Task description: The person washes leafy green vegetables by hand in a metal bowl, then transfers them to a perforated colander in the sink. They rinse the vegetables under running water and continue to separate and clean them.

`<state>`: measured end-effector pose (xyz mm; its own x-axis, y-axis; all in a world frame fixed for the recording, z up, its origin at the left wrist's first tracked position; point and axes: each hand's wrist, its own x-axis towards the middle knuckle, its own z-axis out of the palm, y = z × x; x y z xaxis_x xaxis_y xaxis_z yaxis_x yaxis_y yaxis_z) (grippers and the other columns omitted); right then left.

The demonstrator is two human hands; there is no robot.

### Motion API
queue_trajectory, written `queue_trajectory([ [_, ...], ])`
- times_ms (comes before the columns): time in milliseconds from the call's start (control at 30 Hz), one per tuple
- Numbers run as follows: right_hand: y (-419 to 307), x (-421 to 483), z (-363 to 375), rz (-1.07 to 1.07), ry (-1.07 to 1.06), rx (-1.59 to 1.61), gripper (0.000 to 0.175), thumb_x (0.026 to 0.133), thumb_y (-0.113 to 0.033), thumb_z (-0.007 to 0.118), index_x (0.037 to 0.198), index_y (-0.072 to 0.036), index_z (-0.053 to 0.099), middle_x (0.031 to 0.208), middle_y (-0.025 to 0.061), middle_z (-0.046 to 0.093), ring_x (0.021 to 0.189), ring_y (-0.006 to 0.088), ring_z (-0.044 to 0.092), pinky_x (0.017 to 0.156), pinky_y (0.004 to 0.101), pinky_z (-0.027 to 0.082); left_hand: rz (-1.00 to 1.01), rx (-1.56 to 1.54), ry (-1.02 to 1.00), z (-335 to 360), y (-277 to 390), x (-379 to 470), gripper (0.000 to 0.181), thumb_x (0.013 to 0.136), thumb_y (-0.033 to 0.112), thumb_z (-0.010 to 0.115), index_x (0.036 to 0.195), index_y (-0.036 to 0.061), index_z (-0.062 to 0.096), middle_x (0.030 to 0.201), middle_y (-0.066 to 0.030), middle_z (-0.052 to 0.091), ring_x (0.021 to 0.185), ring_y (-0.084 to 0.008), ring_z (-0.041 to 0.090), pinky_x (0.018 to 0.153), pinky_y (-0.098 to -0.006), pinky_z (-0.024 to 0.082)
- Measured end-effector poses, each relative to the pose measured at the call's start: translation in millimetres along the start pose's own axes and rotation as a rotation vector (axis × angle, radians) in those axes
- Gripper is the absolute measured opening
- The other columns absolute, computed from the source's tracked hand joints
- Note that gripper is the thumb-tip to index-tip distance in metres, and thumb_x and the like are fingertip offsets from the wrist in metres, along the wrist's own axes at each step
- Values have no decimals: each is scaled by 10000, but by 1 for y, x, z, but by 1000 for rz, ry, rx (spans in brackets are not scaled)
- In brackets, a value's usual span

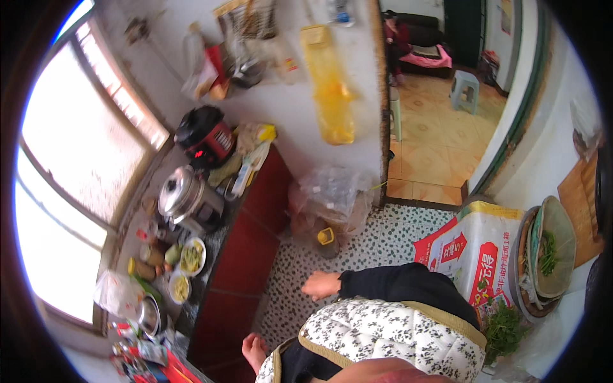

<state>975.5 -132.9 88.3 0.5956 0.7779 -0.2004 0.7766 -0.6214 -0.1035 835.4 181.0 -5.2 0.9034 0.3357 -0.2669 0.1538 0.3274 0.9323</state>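
My right hand [322, 285] hangs over the speckled tile floor in front of my quilted, patterned apron [383, 330]. Its fingers curl downward, and nothing shows in it; the palm is hidden. My left hand [255, 351] is low, beside the red-fronted counter [239, 287], its fingers bent and its inside out of sight. On the counter, nearest to that hand, are a bowl of pale sliced food [179, 288] and a plate of green and yellow pieces [192, 258]. A steel electric cooker [191, 196] stands behind them, beside a red-and-black electric pressure cooker [206, 136] with a lit display.
A yellow-capped oil bottle [326, 243] and clear plastic bags [335, 191] occupy the floor by the doorway. To my right are a printed carton [483, 253], stacked baskets [555, 244] and leafy greens [503, 330]. Through the doorway a person [395, 40] sits near a plastic stool [464, 91].
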Motion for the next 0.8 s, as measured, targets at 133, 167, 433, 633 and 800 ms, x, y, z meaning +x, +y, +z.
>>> queue_trajectory([
  [133,-15,-46,2,208,265,137,288,784,-284,634,920,-50,536,900,136,606,888,335,587,725,465,442,117,240,-275,23,76,7,130,894,79,570,1002,23,616,859,-22,631,719,-95,584,587,-223,454],
  [167,-15,-58,4,366,314,146,286,789,-273,632,936,-49,533,910,136,600,898,336,581,734,463,446,204,224,-394,33,93,12,135,904,80,560,1013,22,617,863,-18,632,738,-92,585,612,-219,454],
  [433,-56,-135,87,812,202,307,318,773,-298,613,891,-5,577,866,192,640,842,379,611,717,477,478,147,499,-642,9,111,46,161,908,85,558,1044,12,603,900,-8,607,812,-85,558,686,-242,461],
  [633,-80,-2,82,623,28,288,365,830,-276,614,1070,-6,563,1025,231,610,974,400,579,807,474,462,346,688,-532,-93,115,52,219,906,111,563,1098,16,611,960,-56,640,867,-123,567,757,-277,479],
  [800,-104,61,62,302,142,281,374,829,-204,636,1130,-3,543,1064,222,603,994,397,564,823,467,453,40,719,-251,-131,121,4,254,903,128,564,1122,7,604,1034,-116,653,939,-193,606,819,-324,483],
])
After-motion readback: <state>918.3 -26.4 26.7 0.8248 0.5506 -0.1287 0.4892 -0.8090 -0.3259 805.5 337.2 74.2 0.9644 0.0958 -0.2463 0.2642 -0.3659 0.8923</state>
